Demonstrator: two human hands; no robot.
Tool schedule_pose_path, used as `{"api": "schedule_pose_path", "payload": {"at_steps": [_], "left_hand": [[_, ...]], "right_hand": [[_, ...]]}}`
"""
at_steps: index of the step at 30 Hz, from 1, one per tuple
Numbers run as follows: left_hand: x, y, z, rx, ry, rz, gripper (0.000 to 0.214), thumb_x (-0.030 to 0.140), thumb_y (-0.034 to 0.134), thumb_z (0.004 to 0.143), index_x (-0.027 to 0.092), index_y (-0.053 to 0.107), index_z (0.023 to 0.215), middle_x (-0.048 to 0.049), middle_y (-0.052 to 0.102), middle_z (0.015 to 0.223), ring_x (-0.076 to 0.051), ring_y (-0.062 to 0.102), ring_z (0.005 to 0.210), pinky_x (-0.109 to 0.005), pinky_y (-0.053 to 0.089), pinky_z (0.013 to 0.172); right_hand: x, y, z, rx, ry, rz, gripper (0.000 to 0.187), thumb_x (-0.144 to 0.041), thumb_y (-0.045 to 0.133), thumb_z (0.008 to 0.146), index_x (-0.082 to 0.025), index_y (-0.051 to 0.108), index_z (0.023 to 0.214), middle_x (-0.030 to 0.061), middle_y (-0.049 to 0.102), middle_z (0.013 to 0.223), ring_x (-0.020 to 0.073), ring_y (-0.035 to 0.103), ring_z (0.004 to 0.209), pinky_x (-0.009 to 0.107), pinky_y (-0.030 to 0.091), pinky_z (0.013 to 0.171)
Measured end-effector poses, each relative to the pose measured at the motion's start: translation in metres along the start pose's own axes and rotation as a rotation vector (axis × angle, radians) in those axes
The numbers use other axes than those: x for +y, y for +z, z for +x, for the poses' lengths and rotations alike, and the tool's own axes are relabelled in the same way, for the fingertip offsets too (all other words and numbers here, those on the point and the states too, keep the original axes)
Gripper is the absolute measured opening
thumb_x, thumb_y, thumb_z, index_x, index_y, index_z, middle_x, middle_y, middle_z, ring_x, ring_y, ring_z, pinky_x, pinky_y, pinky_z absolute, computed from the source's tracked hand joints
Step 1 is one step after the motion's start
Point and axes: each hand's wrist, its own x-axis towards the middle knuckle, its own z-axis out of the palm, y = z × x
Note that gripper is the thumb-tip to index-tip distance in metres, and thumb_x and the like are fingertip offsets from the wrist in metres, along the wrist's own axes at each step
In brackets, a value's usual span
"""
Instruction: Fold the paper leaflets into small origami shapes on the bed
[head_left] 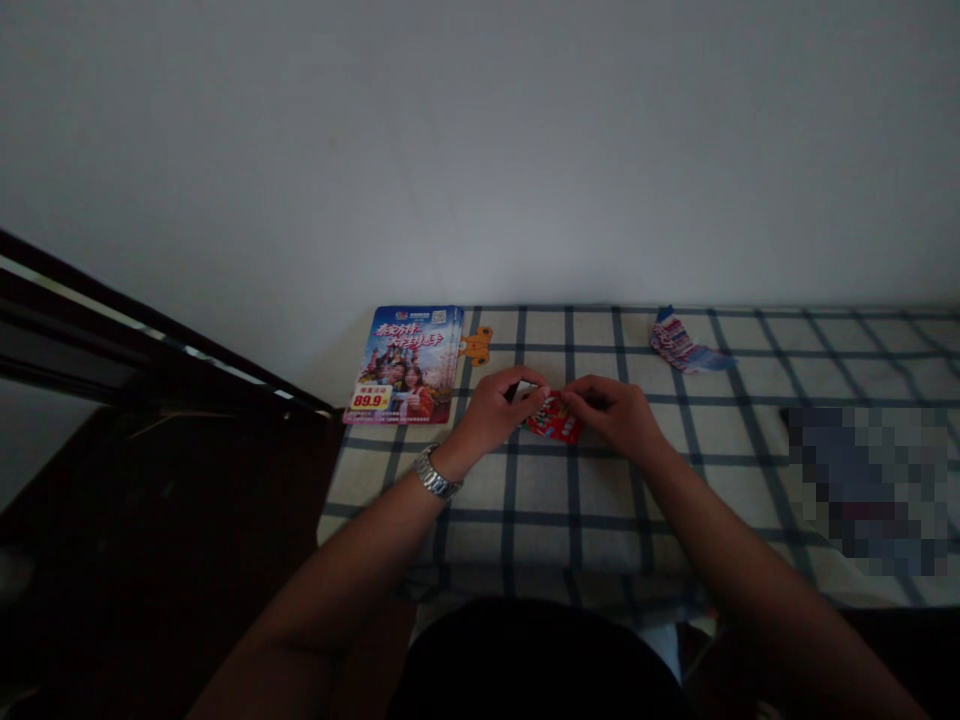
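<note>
Between both hands, just above or on the checked cloth, is a small red printed piece point(556, 420) with coloured lettering; whether it is a packet or folded paper I cannot tell. My left hand point(502, 405), with a metal watch point(437, 473) on its wrist, pinches the upper left edge. At the upper right edge, the closed fingertips of my right hand point(615, 412) grip the same piece. The two sets of fingertips nearly meet along its top. A flat orange-brown bear-shaped piece point(475, 346) lies beyond my left hand.
A stack of printed leaflets point(405, 365) lies at the cloth's far left. One crumpled leaflet point(686, 345) rests at the back right, near the wall point(525, 150). A blurred-out item point(870, 490) is at right. Dark wooden rails point(150, 320) stand on the left.
</note>
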Motion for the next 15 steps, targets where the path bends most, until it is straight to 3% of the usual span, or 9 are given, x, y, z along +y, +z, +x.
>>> {"api": "schedule_pose_path", "payload": {"at_steps": [5,15], "left_hand": [[-0.001,-0.0039,0.0011,0.029,-0.005,-0.018,0.021,0.04,0.066,0.096,0.021,0.075,0.095,-0.0012,0.073,0.085,-0.015,0.059,0.073,-0.026,0.042,0.066],[0.0007,-0.0097,0.0042,0.096,-0.004,-0.02,0.019,0.036,0.068,0.095,0.018,0.075,0.092,0.0005,0.07,0.08,-0.013,0.054,0.068,-0.024,0.038,0.063]], "right_hand": [[0.0013,-0.0009,-0.0002,0.031,0.026,0.055,0.033,-0.053,0.07,0.09,-0.021,0.077,0.093,0.006,0.079,0.085,0.0212,0.072,0.074,0.032,0.058,0.068],[0.0071,-0.0048,0.0032,0.087,0.006,0.054,0.036,-0.055,0.072,0.09,-0.02,0.078,0.094,0.0062,0.08,0.087,0.0218,0.075,0.077,0.033,0.061,0.071]]}}
